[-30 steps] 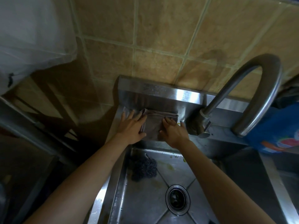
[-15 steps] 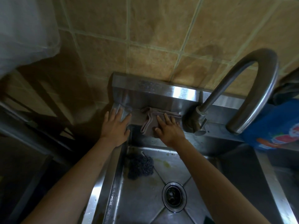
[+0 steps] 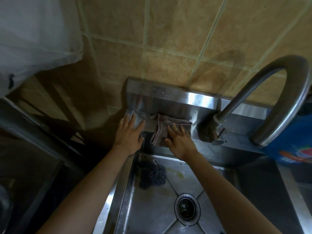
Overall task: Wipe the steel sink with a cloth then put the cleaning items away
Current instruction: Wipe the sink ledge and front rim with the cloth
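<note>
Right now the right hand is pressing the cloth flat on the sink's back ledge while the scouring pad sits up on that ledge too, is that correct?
Not quite. In the head view the right hand does press the cloth on the back ledge, but the scouring pad lies down in the basin, left of the drain.

The single head view looked steeply down from close above the steel sink (image 3: 157, 215), facing its tiled back wall (image 3: 168, 39).
</note>
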`<state>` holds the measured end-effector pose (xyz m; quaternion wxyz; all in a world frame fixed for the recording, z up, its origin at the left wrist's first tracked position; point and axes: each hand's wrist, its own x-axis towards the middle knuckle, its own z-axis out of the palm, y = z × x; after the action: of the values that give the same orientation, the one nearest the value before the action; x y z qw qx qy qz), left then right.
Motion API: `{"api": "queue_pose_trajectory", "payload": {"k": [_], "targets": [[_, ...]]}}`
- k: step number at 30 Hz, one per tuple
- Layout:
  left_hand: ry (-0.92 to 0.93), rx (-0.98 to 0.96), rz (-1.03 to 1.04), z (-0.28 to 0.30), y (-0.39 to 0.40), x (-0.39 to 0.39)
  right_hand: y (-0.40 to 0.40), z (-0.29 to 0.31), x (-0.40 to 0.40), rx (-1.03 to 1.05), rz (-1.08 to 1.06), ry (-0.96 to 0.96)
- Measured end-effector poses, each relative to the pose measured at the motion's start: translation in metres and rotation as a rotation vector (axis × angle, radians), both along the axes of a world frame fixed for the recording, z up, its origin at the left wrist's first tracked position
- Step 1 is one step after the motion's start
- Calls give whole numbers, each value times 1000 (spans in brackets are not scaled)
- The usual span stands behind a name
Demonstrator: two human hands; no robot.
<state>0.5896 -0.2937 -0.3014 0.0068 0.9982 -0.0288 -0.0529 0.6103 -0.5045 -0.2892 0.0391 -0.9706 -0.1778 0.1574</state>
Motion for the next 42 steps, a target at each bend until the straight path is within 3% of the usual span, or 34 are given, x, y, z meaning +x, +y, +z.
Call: {"api": "queue_pose_trajectory", "payload": {"k": [5,9,19,31,38,42], "targets": [[-13,11,-9,-2,1,-2,-36,3,0,-19,-130,-9],[-3,8,-11,-2,1,-1,-16,4,11,-2,-188,21],[20,5,-20,3,3,-8,-19,0,6,-58,11,-27],[-87,-52,40,-9,1,-80,15,15,10,8,-54,157],[-89,-103,31,-10,2,-81,19,8,11,-12,88,97],[-93,-104,26,-8,4,-82,7,7,23,17,-33,69]]}}
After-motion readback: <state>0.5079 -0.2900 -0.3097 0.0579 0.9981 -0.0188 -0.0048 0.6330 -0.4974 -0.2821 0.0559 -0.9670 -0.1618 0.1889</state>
